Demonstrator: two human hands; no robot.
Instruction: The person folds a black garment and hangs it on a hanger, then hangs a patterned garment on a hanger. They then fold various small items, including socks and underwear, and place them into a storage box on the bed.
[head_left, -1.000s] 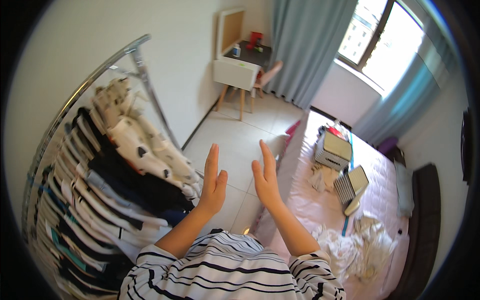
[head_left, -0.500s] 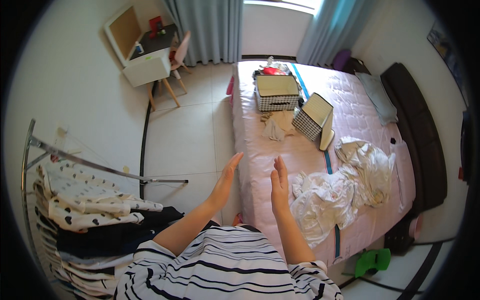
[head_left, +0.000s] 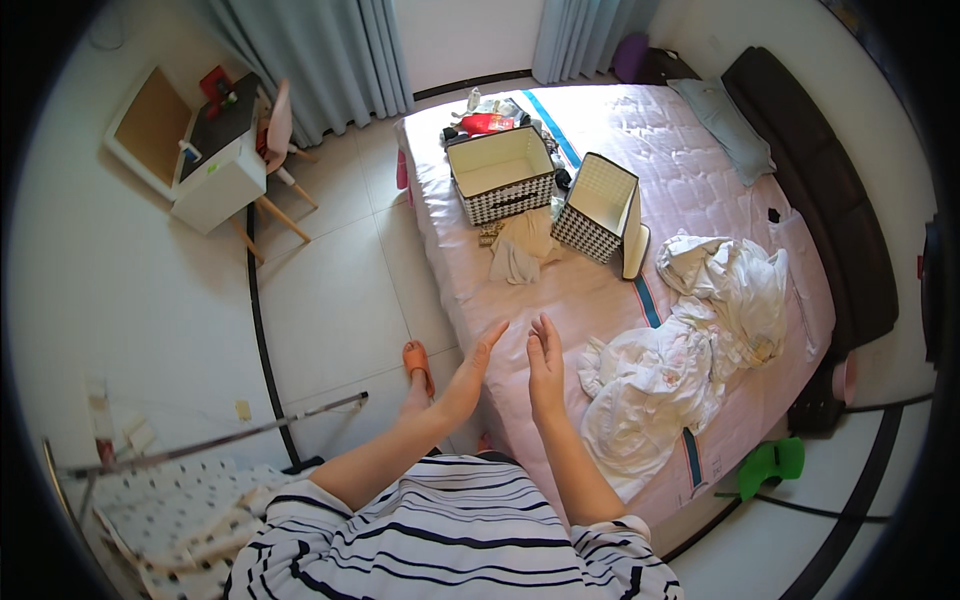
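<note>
— Lettering?
— Perhaps on the glossy red item (head_left: 488, 123); too small for me to read.
— Grip?
— Left hand (head_left: 468, 382) and right hand (head_left: 546, 374): empty, fingers extended, near the pink quilted bed (head_left: 460, 265), which bears two cream-lined, black-and-white houndstooth boxes (head_left: 500, 203).

A bedroom in a home: a bed (head_left: 590, 312) with a pink cover takes up the centre and right, its dark headboard (head_left: 812, 190) and a grey pillow (head_left: 725, 130) at upper right. A desk (head_left: 222, 190) and chair (head_left: 279, 125) stand at upper left, near long curtains (head_left: 345, 70); clothes (head_left: 190, 505) sit by a rack (head_left: 215, 437) at lower left.
</note>
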